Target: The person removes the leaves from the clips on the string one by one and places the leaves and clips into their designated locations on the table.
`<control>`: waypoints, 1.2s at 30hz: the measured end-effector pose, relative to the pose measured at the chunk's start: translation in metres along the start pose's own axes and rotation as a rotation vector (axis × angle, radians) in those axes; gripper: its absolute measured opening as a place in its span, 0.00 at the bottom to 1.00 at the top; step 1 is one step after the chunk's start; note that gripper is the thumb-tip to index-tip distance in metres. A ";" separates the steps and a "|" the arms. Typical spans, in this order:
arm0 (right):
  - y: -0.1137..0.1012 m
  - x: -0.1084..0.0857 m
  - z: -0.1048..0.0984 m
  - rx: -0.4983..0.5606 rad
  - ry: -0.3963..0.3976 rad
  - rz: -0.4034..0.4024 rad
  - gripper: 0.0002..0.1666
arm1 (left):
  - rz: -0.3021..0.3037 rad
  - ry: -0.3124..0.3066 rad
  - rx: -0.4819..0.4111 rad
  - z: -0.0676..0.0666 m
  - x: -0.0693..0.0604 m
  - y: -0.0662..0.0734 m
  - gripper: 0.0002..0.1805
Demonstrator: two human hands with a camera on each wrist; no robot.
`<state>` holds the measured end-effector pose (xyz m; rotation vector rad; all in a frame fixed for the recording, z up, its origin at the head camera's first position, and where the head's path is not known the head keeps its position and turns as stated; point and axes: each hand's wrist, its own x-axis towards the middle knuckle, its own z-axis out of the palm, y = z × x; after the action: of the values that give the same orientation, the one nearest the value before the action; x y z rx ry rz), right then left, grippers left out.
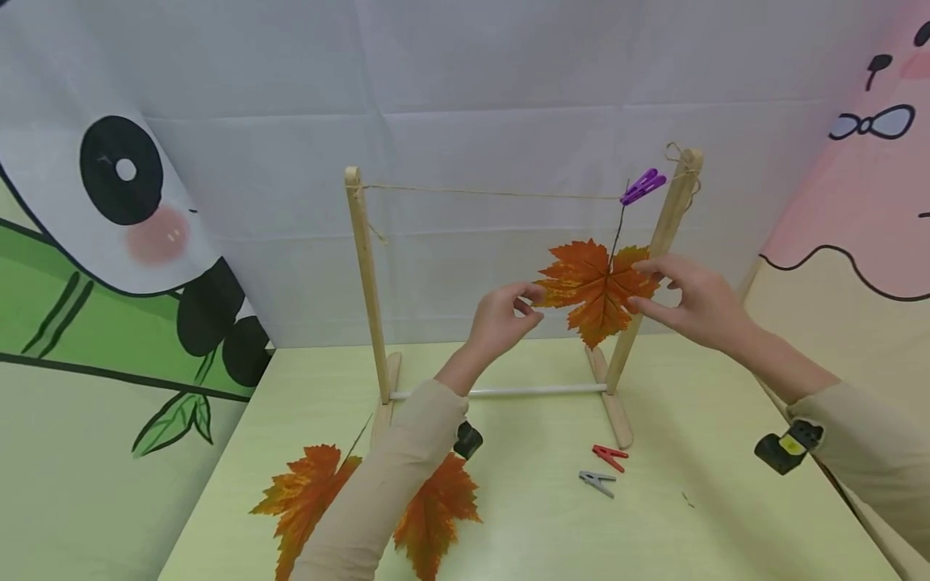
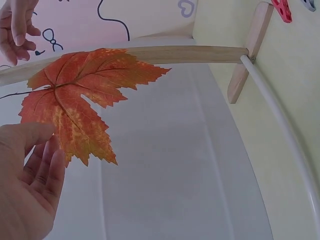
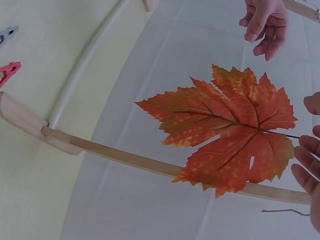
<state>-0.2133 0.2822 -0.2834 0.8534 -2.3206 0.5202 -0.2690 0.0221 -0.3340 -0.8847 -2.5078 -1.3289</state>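
An orange maple leaf [image 1: 599, 294] hangs by its dark stem from a purple clothespin [image 1: 643, 186], clipped on a thin string [image 1: 494, 194] near the right post. My left hand [image 1: 504, 319] is beside the leaf's left edge, its fingers loosely bent; a gap to the leaf [image 3: 235, 130] shows in the right wrist view. At the leaf's right side is my right hand [image 1: 693, 303], thumb and fingers spread apart. In the left wrist view this right hand [image 2: 17, 30] stands off from the leaf [image 2: 75, 95]. Neither hand grips anything.
The string spans two wooden posts [image 1: 368, 290], joined low down by a white rod [image 1: 538, 390]. Red [image 1: 609, 457] and grey [image 1: 597, 482] clothespins lie on the table [image 1: 523, 524]. Two more maple leaves [image 1: 308, 492] lie at the front left, partly behind my left sleeve.
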 end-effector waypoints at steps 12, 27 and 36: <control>-0.009 0.027 -0.032 0.000 0.070 -0.021 0.28 | 0.020 0.001 0.010 0.008 0.016 0.017 0.15; -0.011 0.055 -0.056 -0.030 0.094 -0.080 0.25 | 0.077 -0.022 0.057 0.002 0.043 0.053 0.18; -0.016 0.072 -0.062 -0.072 0.109 -0.071 0.23 | 0.022 0.036 -0.040 0.012 0.058 0.073 0.27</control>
<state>-0.2209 0.2727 -0.1879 0.8481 -2.1886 0.4388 -0.2725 0.0872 -0.2665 -0.8857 -2.4451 -1.3804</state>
